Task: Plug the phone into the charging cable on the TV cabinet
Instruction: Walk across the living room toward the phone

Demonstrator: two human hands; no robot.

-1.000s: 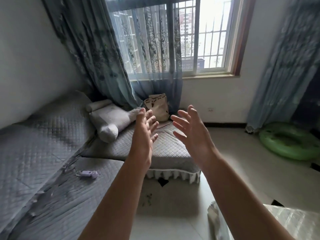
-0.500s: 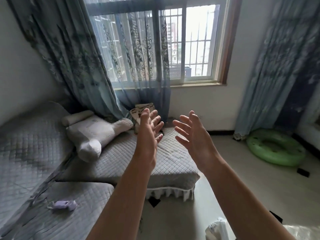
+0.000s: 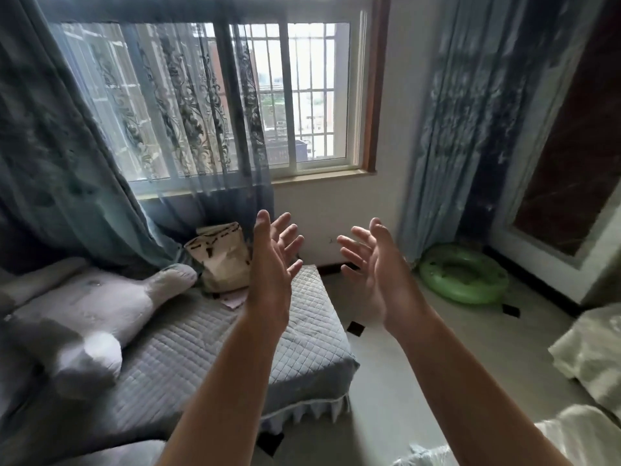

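1. Both grips were released: your left hand (image 3: 272,264) and right hand (image 3: 376,267) were raised with nothing in them, fingers spread.
2. Phone, cable and TV cabinet were not in view; you faced the window (image 3: 302,95), probably before searching.

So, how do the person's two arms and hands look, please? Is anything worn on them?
Both arms are bare up to the frame edge: no sleeves, watch or bracelet visible. The left hand and right hand wear no gloves, and no rings show. No markings are visible.
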